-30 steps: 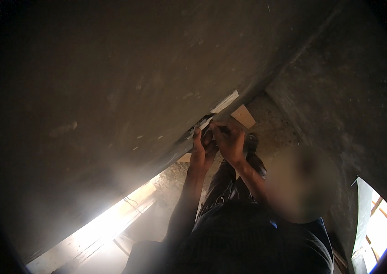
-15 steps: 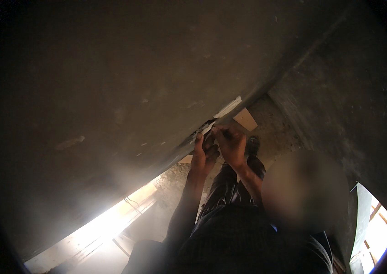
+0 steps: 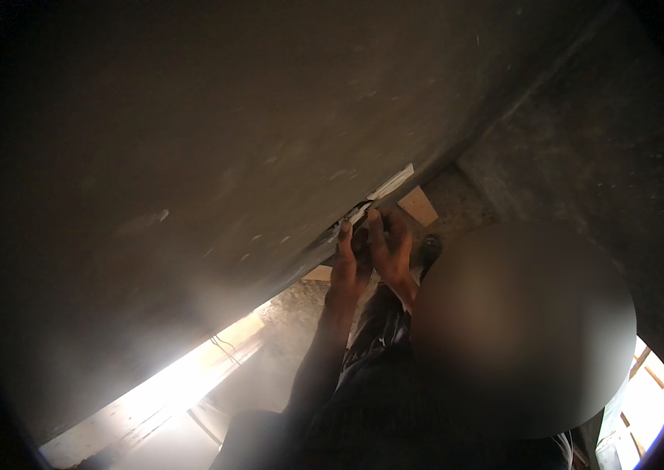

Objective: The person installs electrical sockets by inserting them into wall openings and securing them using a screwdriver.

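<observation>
My left hand is curled at the edge of a large dark wall-like panel, its thumb beside a thin whitish strip in a narrow, ragged gap. Close to its right, my right hand has its fingers bent at the same strip, the fingertips touching it or very near. What either hand grips is too small and shadowed to make out. A longer pale strip sits on the panel edge just above the hands.
A tan flat piece lies beyond the edge, near my dark shoe. A second dark surface meets the panel at right. Bright openings show at lower left and lower right. A large blurred patch covers my right forearm.
Compared with a second ago, both hands sit slightly to the right in view, still at the gap. The blurred patch at lower right has grown and now hides more of my right arm and legs.
</observation>
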Tool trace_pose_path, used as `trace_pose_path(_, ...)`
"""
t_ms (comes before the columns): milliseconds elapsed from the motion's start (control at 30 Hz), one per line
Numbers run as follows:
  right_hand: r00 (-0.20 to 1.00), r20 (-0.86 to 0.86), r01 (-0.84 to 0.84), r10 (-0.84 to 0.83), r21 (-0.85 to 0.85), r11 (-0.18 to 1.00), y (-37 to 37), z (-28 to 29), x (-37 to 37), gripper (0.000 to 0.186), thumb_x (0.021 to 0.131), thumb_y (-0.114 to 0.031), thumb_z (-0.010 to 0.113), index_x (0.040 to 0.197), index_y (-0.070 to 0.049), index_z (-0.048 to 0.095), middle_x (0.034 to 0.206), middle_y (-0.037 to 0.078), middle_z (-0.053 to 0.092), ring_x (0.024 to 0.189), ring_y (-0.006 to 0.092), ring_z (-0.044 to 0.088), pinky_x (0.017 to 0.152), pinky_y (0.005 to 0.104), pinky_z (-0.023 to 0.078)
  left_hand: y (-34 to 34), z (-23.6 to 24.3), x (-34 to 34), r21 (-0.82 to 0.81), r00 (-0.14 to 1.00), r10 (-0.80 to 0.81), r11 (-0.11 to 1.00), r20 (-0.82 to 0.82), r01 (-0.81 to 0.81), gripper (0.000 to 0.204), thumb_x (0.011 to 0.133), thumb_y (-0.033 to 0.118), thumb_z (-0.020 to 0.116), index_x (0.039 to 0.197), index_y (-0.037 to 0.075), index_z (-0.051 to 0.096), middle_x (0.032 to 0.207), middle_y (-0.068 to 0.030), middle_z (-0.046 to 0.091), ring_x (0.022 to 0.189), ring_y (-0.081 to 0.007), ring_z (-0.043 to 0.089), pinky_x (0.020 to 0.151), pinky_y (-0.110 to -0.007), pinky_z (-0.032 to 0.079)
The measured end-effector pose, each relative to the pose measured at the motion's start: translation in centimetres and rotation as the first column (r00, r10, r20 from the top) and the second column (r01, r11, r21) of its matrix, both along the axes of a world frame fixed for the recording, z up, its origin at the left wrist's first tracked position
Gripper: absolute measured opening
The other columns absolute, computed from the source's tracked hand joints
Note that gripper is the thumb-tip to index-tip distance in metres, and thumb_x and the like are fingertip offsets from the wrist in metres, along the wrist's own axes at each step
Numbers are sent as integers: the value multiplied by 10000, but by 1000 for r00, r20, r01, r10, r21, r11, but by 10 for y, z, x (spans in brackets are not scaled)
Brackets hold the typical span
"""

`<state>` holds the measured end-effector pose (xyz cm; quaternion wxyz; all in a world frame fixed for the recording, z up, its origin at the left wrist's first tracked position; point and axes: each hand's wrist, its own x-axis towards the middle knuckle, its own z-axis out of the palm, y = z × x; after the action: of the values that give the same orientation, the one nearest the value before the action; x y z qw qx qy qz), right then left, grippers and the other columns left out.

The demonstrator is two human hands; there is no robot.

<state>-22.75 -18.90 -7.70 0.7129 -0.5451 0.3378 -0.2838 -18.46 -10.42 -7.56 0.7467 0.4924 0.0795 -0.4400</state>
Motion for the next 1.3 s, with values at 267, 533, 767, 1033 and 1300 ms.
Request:
trace_pose_path(267, 995, 78, -73, 61, 165, 984, 8, -14, 5, 299, 1020, -239, 499, 876, 16, 559, 758, 72, 596, 693, 111, 510, 594, 298, 427, 4, -6, 3, 1, 998, 56, 998, -34, -56, 686, 964, 590, 466, 1358, 29, 486, 1321, -102, 565, 1215, -219, 526, 1058, -371, 392)
trace_pose_path(533, 998, 52, -14, 37, -386, 922, 0, -10, 3, 142, 977, -135, 556, 986, 6, 553, 824, 190, 621, 733, 288, 641, 677, 385, 496, 3, 6, 4, 4, 1000, 12, 1000, -16, -12, 676, 965, 584, 470, 1353, 31, 490, 1302, -99, 582, 1203, -198, 536, 1038, -338, 412)
trace_pose_path(767, 996, -52, -84, 78, -132, 988, 2, 0, 1, 221, 1009, -195, 501, 951, 10, 560, 820, 202, 608, 725, 300, 610, 650, 385, 474, 9, -9, 5, 24, 997, -39, 999, 65, 37, 647, 984, 589, 419, 1311, 44, 543, 1259, -103, 594, 1150, -213, 563, 985, -356, 447)
trace_pose_path(1033, 997, -22, -76, 73, -324, 943, 4, -7, -4, 286, 1010, -248, 488, 939, 17, 568, 829, 202, 622, 714, 306, 622, 651, 385, 475, 20, 13, -5, 131, 701, -236, 971, 673, 201, 669, 1024, 539, 346, 1416, 0, 406, 1303, -150, 570, 1172, -186, 545, 1029, -349, 394)
trace_pose_path(1300, 970, -160, -229, 185, -334, 914, -3, -35, -1, 263, 875, -206, 575, 1034, 0, 605, 838, 213, 672, 749, 386, 668, 681, 494, 527, 39, -44, 22, 553, 138, -542, 831, 829, -55, 970, 861, 240, 723, 1534, 28, 56, 1507, -234, 330, 1386, -338, 364, 1124, -433, 325)
